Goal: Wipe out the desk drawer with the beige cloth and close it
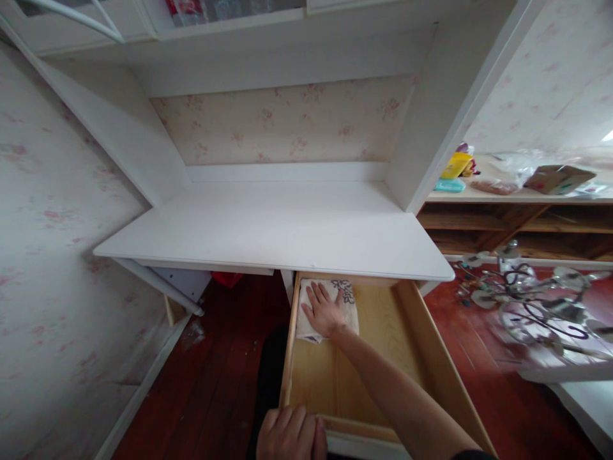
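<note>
Folded cloth (328,310), pale with a dark flower print at its far edge, lies in the back left corner of an open wooden drawer (421,338), against the left wall and close under the desk edge. Right hand (323,311) rests flat on top of the cloth, palm down, fingers stretched out and slightly spread, pointing toward the back of the drawer; it grips nothing, only presses. The forearm runs diagonally across the drawer from lower right.

Left hand (290,434) sits at the near left corner of the drawer, on its front edge, fingers curled over the rim; thumb is hidden, so how firmly it holds I cannot tell.

The drawer bottom beside the cloth is bare light wood. It is pulled out from under a white desk (272,233) set in a white shelf unit, flowered wallpaper behind. Dark red floorboards (215,358) below. To the right, a metal chandelier (531,300) lies near the floor, and a wooden shelf (517,220) carries a cardboard box (558,179) and small coloured items.
</note>
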{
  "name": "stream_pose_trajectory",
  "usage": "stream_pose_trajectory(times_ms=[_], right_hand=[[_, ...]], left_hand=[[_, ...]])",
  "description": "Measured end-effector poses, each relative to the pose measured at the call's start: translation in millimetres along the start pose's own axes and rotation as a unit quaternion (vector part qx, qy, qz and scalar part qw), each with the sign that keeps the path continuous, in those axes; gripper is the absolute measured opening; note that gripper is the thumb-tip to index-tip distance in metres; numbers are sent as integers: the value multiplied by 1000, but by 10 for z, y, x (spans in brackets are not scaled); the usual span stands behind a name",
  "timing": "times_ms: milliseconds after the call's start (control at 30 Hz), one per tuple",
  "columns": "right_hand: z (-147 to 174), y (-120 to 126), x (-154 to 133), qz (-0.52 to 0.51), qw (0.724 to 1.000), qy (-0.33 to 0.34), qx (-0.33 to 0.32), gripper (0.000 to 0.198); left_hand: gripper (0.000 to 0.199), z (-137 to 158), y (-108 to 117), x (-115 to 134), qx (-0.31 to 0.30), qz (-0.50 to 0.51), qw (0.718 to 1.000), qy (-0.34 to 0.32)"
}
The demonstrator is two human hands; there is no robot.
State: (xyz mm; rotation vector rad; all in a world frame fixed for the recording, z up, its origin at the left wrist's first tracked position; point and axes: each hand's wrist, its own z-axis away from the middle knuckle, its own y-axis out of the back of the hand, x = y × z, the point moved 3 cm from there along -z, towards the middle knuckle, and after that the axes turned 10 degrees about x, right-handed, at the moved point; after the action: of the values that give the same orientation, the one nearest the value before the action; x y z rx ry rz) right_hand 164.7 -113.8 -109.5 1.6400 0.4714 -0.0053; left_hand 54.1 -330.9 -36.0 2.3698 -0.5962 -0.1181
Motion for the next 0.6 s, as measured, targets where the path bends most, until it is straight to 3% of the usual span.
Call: stream_pose_trajectory(times_ms=[133, 400, 600], right_hand=[[108, 100, 342, 24, 999, -4, -32, 62], [408, 463, 1318, 63, 993, -72, -75, 63], [484, 610, 1615, 23, 990, -56, -124, 69]], left_hand=[[21, -22, 22, 16, -8, 4, 1000, 10], [25, -87, 71, 51, -38, 13, 998, 37], [24, -52, 120, 56, -60, 31, 997, 28]])
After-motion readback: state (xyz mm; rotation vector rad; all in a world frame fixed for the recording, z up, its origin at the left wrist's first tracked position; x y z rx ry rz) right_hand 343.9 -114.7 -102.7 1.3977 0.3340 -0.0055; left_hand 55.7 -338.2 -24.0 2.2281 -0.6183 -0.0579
